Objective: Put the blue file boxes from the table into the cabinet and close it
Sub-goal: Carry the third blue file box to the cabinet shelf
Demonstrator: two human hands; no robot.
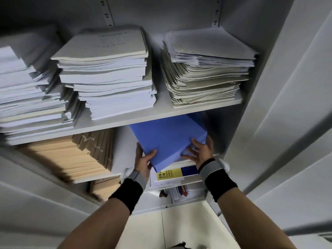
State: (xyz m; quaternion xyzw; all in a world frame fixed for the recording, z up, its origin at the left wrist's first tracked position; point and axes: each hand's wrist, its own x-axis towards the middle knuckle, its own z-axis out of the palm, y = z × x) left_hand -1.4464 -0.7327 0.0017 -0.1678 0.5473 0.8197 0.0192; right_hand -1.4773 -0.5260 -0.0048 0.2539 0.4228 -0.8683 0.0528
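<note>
Gripping the blue file box [168,141] at centre frame, your left hand [143,161] and right hand [200,151] clasped its near corners; tilted, it could have snagged the shelf [125,121] above.

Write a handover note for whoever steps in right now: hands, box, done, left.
Left hand: gripping the blue file box at its near left corner.
Right hand: holding the box's near right edge.
Box: tilted, far end already under the upper shelf, right of the brown folder stack; not yet set down.
Done: box brought to the cabinet.
Left: slide it fully in, release, check the table (out of view) for more boxes, close the cabinet door.
</note>
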